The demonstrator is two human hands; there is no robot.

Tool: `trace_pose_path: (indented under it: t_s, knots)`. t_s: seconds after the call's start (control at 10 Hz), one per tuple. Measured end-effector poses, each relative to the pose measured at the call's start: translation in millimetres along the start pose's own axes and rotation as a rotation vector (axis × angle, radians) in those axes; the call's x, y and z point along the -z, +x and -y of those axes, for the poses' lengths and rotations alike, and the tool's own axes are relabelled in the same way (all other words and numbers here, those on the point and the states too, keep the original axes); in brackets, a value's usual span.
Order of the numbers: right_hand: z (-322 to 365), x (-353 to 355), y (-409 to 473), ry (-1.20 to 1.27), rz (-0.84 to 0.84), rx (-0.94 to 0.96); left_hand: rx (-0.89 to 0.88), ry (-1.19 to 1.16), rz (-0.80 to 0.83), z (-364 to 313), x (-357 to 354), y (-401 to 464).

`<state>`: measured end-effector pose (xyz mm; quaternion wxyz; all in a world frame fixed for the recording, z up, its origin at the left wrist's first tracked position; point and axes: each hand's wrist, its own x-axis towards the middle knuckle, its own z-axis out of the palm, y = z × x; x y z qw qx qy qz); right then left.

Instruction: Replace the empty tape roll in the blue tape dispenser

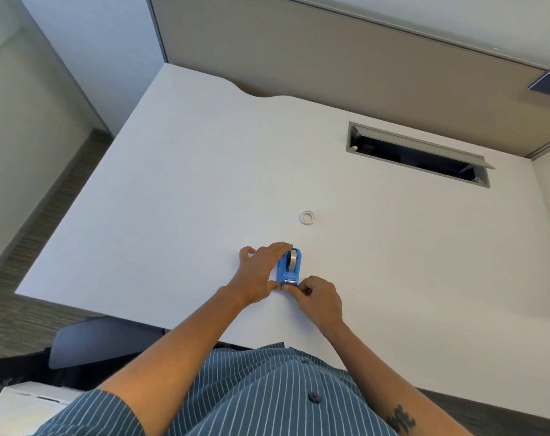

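The blue tape dispenser (288, 268) stands on the white desk (188, 190) near its front edge, with a tape roll (292, 259) seated in it. My left hand (261, 272) lies against the dispenser's left side, its fingers reaching over the far end and its thumb at the near corner. My right hand (314, 297) is curled at the near, cutter end, with thumb and forefinger pinched together just below the cutter; whether tape is between them I cannot tell. A small white empty core ring (307, 217) lies flat on the desk beyond the dispenser.
A grey-framed cable slot (418, 154) with its flap up opens in the desk at the back right. A beige partition (330, 58) runs behind the desk. A dark chair part (103, 338) and a white box (25, 407) sit at lower left.
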<state>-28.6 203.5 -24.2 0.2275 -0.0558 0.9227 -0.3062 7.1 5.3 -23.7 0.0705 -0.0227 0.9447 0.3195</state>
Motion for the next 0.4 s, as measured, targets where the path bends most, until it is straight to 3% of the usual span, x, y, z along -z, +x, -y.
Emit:
trace_pose_path:
  t_s: [0.4]
  knots:
    - [0.1,14.1,0.8,0.031,0.143,-0.038,0.013,-0.035,0.016,0.7,-7.2,-7.3]
